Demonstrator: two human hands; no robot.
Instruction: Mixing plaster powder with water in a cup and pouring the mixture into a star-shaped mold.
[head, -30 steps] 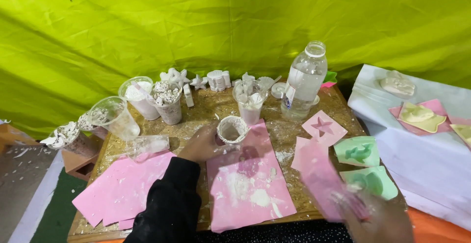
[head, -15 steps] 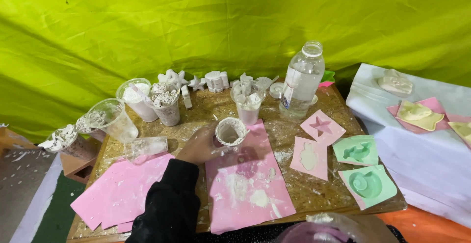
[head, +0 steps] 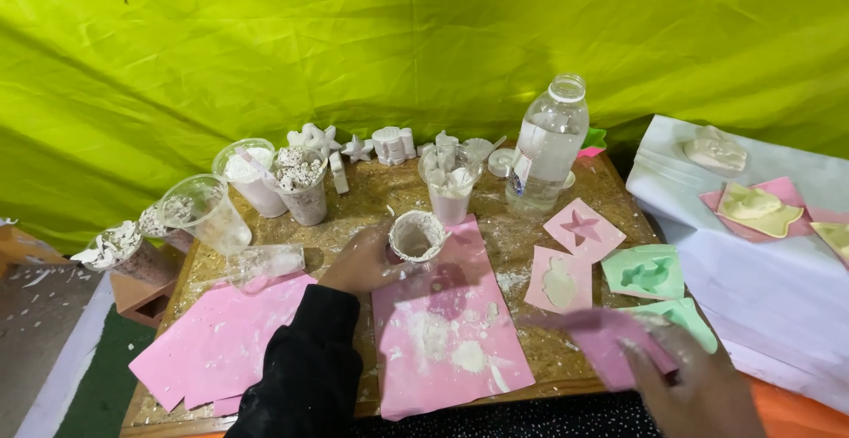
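Note:
My left hand, in a black sleeve, grips the side of a small plaster-coated cup standing at the top edge of a pink sheet dusted with white powder. At the lower right my right hand holds a blurred pink mould just above the table's front right corner. It partly covers a green mould. Beside them lie a pink star mould, a pink mould filled with plaster and another green mould.
A clear water bottle stands at the back, with several plastic cups and white plaster figures along the rear. More pink sheets lie front left. A white-covered surface with yellow moulds is at the right.
My right hand dropped low out of view with the pink piece, then came back up over the front right corner. My left hand stayed at the small cup.

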